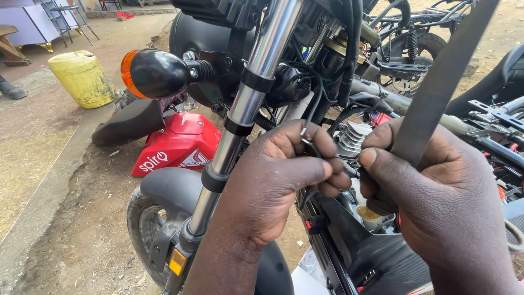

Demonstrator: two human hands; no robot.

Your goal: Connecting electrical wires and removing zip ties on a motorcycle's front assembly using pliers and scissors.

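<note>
Packed dirt ground (71, 235) spreads under us, with a concrete strip along its left side and a yellow jerrycan (83, 78) standing on it farther back. We lean over the front of a motorcycle: its chrome fork tube (248, 104) runs down from top centre to the dark front mudguard (164, 186) and front tyre (141, 224), and an orange turn signal (150, 74) on a black stalk sticks out to the left. A red body panel (174, 145) lies on the ground behind the wheel, touching a black seat (128, 123). Our left hand (273, 186) is clenched around a thin grey wire (307, 141), pinched between thumb and forefinger just right of the fork, the wire's bent end poking up above the knuckles. Our right hand (436, 202) is closed around a long flat metal file (442, 82), thumb pressed on its flat face, the blade slanting up to the top right corner. Both hands sit close together, nearly touching, above the bike's black frame; a second motorcycle (415, 49) stands behind
</note>
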